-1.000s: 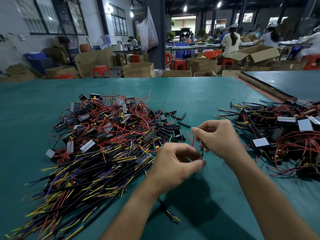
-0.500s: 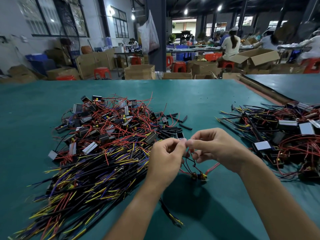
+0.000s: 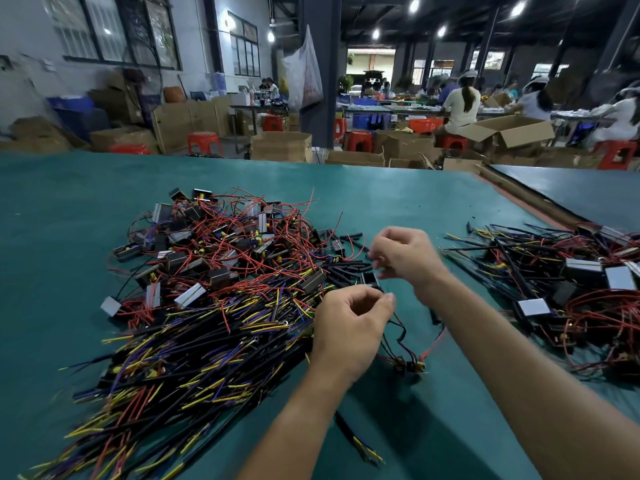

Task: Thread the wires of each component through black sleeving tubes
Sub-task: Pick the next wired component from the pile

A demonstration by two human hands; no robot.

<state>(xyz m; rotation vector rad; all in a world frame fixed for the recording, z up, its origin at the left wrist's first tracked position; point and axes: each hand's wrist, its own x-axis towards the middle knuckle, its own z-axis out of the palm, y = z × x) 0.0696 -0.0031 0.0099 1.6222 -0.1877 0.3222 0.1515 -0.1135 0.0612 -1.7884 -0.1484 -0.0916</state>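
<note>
A teal work table (image 3: 398,199) stretches toward a hall of cardboard boxes and red stools. Below centre of the frame a small component (image 3: 410,366) hangs low over the table from its red and black wires (image 3: 401,332). These rise up and leftward to the left hand (image 3: 348,329), whose thumb and forefinger press together on their upper ends. The free tips therefore point toward the upper right.

The loose black sleeving tubes (image 3: 348,268) lie scattered just above that hand, at centre frame, mostly running left to right. The right hand (image 3: 403,256) is the nearer one, with its curled fingertips at their right edge. Blur hides whether it pinches a tube. The next move probably depends on lining a tube's mouth up with the wire tips.

Half a second ago both hands' fingertips met over the wires. The right has since moved up toward the tubes. A tangled left heap (image 3: 214,271) and right heap (image 3: 571,282) flank the work.
</note>
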